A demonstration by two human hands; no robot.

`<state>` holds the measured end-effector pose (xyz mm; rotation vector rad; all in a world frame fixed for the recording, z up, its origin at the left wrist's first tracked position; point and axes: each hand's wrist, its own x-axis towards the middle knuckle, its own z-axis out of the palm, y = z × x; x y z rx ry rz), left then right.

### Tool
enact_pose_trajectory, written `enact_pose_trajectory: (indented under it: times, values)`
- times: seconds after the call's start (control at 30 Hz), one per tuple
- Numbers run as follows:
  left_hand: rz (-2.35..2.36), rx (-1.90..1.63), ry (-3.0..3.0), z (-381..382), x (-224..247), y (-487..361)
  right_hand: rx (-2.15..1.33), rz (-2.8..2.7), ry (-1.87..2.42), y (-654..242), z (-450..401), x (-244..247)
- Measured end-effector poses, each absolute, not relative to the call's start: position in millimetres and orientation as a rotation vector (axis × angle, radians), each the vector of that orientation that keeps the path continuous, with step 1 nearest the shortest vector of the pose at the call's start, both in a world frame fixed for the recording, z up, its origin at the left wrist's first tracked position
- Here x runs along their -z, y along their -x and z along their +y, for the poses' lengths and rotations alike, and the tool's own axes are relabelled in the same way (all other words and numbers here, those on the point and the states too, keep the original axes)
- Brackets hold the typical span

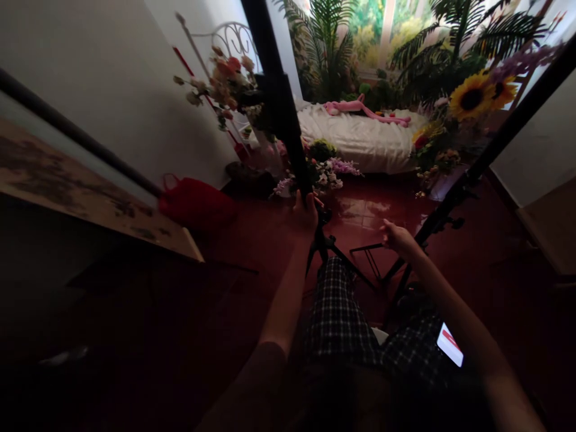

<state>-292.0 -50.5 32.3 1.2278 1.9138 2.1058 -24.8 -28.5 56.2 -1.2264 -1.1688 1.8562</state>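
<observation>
My left hand (306,213) is closed around the black pole of a tripod stand (288,129), just above a knob and the spread legs. The pole rises past the top of the view, leaning slightly left. My right hand (399,239) hangs in the air to the right of it, its fingers loosely bent and partly apart, with nothing visible in them. Close behind that hand's wrist, a second black stand (468,180) slants up to the right; a clamp knob (456,223) juts from it.
Artificial flowers (330,171) and a white-covered bed (360,135) with a pink plush toy (360,107) lie ahead. A red bag (195,201) is on the left, beside a painted panel (90,180). A lit phone (450,345) rests by my right thigh. The red floor is dim.
</observation>
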Motion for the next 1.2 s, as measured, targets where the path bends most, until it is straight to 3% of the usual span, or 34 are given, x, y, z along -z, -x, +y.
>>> enact_pose_trajectory:
  times: [0.17,0.3,0.6,1.2]
  values:
    - [1.858,-2.137,-1.204,-55.9,-33.1,283.7,-2.563,-0.815,0.933,115.4,-47.8,-73.7]
    - [1.851,-2.154,-1.207,-58.3,-34.8,282.4,-2.808,-0.592,0.680,149.4,-47.2,-79.6]
    - [1.830,-2.204,-1.115,-63.4,-43.5,272.3,-2.904,-0.370,0.825,154.4,-42.2,-92.1]
    - [1.906,-2.157,-1.114,-56.8,-39.2,277.7,-2.644,-0.012,0.813,172.8,-55.2,-100.4]
